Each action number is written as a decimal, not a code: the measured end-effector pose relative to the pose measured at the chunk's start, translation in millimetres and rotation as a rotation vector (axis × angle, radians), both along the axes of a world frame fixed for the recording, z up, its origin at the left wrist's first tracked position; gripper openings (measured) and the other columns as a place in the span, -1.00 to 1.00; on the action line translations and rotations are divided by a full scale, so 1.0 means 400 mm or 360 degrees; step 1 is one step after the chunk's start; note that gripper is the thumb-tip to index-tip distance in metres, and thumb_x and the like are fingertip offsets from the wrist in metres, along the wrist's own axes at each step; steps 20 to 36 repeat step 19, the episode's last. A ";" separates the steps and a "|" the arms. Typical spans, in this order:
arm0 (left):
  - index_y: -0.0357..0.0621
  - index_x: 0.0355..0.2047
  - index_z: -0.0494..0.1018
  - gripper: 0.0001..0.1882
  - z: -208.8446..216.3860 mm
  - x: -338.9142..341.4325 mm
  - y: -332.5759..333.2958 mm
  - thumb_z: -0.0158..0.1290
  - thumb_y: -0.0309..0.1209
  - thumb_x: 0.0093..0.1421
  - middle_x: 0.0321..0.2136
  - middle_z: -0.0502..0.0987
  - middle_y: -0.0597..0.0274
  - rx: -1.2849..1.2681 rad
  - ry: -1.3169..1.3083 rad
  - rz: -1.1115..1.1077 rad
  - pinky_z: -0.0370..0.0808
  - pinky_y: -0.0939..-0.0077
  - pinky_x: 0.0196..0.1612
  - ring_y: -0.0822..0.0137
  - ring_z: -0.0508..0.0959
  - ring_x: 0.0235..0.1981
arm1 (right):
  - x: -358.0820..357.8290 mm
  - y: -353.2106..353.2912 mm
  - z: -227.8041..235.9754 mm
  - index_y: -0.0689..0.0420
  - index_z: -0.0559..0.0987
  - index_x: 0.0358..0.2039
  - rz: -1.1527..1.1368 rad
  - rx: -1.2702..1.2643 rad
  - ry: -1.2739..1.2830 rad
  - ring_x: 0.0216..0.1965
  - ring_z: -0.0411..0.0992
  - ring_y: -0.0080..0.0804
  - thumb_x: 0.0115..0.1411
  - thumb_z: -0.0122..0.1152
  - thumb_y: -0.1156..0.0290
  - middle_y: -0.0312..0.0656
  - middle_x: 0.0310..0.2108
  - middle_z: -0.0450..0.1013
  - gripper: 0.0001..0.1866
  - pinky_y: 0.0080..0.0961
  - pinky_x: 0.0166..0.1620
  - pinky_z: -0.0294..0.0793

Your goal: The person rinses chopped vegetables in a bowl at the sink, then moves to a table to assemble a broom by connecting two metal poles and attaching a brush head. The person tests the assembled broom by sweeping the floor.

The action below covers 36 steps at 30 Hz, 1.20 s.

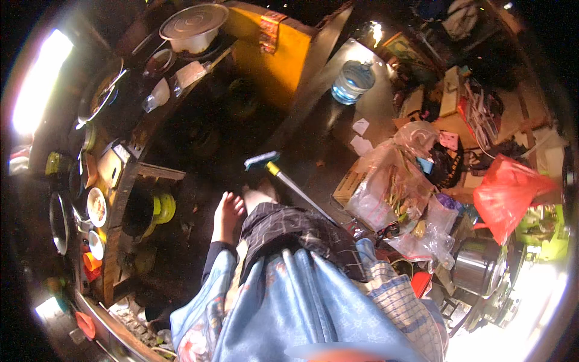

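My left hand (228, 212) reaches out from a dark sleeve on the left of my lap. Its short-looking fingers are apart and hold nothing. Just to its right a bare foot (260, 195) shows below a dark checked skirt (283, 229). Beyond the foot lies the pale bristled head of a long-handled floor brush (262, 160), with a yellow collar and a silvery handle (304, 198). The handle slants down to the right until the skirt hides it. My right hand is out of sight, and a blue patterned cloth (289, 308) covers much of the lower middle.
Plastic bags (395, 187), cardboard and a red bag (506, 196) crowd the right. A clear blue water jug (353, 82) stands ahead. On the left, a wooden shelf edge (123, 223) carries bowls (96, 207); a lidded white pot (193, 30) sits farther back.
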<state>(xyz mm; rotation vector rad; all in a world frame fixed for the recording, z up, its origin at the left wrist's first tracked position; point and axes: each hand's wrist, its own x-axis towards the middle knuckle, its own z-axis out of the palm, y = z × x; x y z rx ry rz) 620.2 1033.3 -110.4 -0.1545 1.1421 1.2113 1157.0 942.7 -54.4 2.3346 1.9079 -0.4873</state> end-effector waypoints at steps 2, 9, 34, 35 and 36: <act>-0.08 0.02 0.26 -0.42 -0.028 -0.020 0.113 0.08 -0.07 0.07 -0.11 0.40 0.07 0.0160 0.0818 -0.0034 0.37 0.32 -0.08 0.22 0.44 -0.13 | -0.033 0.053 0.023 0.11 0.40 -0.64 -0.0003 0.0139 0.0036 -0.60 0.36 0.03 0.08 0.05 0.01 -0.02 -0.69 0.37 -0.58 -0.12 -0.52 0.28; -0.28 -0.02 0.30 -0.52 0.078 -0.194 0.715 0.04 -0.27 0.11 -0.06 0.40 -0.05 0.0639 0.2031 -0.0130 0.31 0.39 0.04 0.17 0.40 0.00 | -0.135 0.241 0.123 0.11 0.39 -0.63 -0.0087 0.0506 0.0034 -0.62 0.33 0.04 0.13 0.02 0.06 0.00 -0.71 0.35 -0.61 -0.13 -0.55 0.24; -0.18 -0.15 0.47 -0.47 0.101 -0.109 0.985 0.06 0.01 0.06 -0.18 0.50 0.02 0.0262 0.1614 -0.1598 0.39 0.44 -0.11 0.19 0.49 -0.14 | -0.046 0.296 0.109 0.09 0.50 -0.53 -0.0082 0.0541 -0.0281 -0.53 0.38 0.00 0.03 0.10 0.07 -0.02 -0.61 0.43 -0.68 -0.08 -0.25 0.28; -0.18 -0.15 0.47 -0.47 0.101 -0.109 0.985 0.06 0.01 0.06 -0.18 0.50 0.02 0.0262 0.1614 -0.1598 0.39 0.44 -0.11 0.19 0.49 -0.14 | -0.046 0.296 0.109 0.09 0.50 -0.53 -0.0082 0.0541 -0.0281 -0.53 0.38 0.00 0.03 0.10 0.07 -0.02 -0.61 0.43 -0.68 -0.08 -0.25 0.28; -0.18 -0.15 0.47 -0.47 0.101 -0.109 0.985 0.06 0.01 0.06 -0.18 0.50 0.02 0.0262 0.1614 -0.1598 0.39 0.44 -0.11 0.19 0.49 -0.14 | -0.046 0.296 0.109 0.09 0.50 -0.53 -0.0082 0.0541 -0.0281 -0.53 0.38 0.00 0.03 0.10 0.07 -0.02 -0.61 0.43 -0.68 -0.08 -0.25 0.28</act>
